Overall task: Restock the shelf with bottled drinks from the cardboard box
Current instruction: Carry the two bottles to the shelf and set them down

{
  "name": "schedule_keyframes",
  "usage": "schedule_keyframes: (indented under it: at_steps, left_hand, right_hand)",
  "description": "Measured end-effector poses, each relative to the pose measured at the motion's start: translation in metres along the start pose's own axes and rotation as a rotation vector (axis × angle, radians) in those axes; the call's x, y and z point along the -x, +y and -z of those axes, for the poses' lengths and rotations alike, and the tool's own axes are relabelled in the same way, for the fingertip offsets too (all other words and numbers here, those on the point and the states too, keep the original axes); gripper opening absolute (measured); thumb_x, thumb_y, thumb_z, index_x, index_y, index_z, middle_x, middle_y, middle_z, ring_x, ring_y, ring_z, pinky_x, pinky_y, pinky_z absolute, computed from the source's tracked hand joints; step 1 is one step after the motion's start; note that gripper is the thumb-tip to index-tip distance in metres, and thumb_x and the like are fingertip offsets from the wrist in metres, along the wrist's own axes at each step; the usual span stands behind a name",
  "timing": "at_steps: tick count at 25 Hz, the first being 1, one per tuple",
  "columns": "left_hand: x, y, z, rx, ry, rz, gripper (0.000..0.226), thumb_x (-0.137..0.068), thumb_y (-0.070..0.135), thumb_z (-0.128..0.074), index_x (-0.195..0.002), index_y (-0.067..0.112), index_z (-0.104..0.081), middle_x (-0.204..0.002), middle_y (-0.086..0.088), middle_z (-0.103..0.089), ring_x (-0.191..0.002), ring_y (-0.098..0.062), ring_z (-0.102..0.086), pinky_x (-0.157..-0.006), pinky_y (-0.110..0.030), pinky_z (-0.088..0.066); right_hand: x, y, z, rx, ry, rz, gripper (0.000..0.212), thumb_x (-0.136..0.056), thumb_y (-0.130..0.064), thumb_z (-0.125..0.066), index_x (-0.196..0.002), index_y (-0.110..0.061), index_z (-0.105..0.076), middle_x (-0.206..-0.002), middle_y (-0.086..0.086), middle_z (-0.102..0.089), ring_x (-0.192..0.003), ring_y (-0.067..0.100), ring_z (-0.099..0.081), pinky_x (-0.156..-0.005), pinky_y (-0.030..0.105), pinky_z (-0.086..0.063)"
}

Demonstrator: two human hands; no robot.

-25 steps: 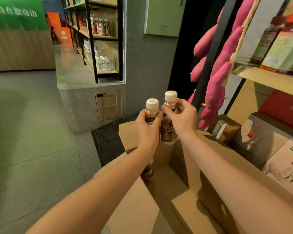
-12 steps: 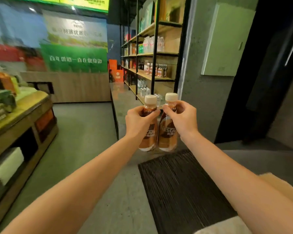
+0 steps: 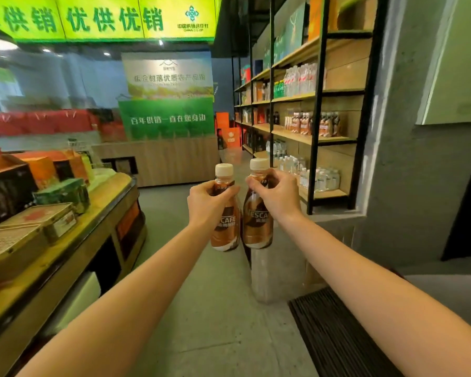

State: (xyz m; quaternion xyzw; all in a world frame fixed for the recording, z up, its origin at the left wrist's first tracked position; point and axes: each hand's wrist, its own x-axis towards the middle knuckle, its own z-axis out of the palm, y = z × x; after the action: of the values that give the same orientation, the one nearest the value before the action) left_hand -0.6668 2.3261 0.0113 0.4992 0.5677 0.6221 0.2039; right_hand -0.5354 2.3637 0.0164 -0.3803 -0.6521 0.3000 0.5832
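Note:
I hold two brown coffee bottles with cream caps out in front of me, side by side and upright. My left hand (image 3: pixel 206 204) grips the neck of the left bottle (image 3: pixel 226 232). My right hand (image 3: pixel 279 197) grips the neck of the right bottle (image 3: pixel 257 229). Ahead on the right stands the black-framed wooden shelf (image 3: pixel 335 93); its middle level (image 3: pixel 310 138) carries a row of similar coffee bottles (image 3: pixel 312 123). The cardboard box is out of view.
Water bottles (image 3: pixel 320 179) fill the shelf's lowest level, above a grey concrete plinth (image 3: pixel 335 219). A display counter (image 3: pixel 65 246) with boxed goods runs along the left. A black floor mat (image 3: pixel 337 338) lies at lower right. A grey floor aisle (image 3: pixel 201 295) lies between them.
My view has swung left and up, away from the cardboard box, which has left the frame. The shelf and counter have come into view. Both hands still hold the bottles.

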Motion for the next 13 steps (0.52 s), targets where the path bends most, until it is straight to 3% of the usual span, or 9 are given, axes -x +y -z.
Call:
schedule_keyframes:
  at_steps: [10,13]
  left_hand:
    - [-0.318,-0.103,-0.026,0.022,0.045,-0.029,0.011,-0.074,0.032,-0.076,-0.076,0.03,-0.065,-0.079,0.007,-0.07,-0.081,-0.012,-0.068,-0.08,-0.033,-0.054]
    - [-0.397,-0.132,-0.045,0.049,0.048,-0.007,0.013,-0.073,0.034,-0.076,-0.074,0.032,-0.063,-0.077,0.009,-0.068,-0.079,-0.009,-0.067,-0.076,-0.029,-0.051]
  right_hand:
    - [-0.279,0.127,-0.156,0.022,-0.054,0.111,0.037,-0.078,-0.029,-0.073,-0.11,-0.011,-0.067,-0.105,0.001,-0.069,-0.096,0.011,-0.062,-0.076,0.011,-0.044]
    - [-0.354,0.168,-0.191,0.057,-0.046,0.089,0.042,-0.078,-0.031,-0.073,-0.115,-0.012,-0.065,-0.11,0.001,-0.068,-0.103,0.012,-0.061,-0.086,0.021,-0.047]
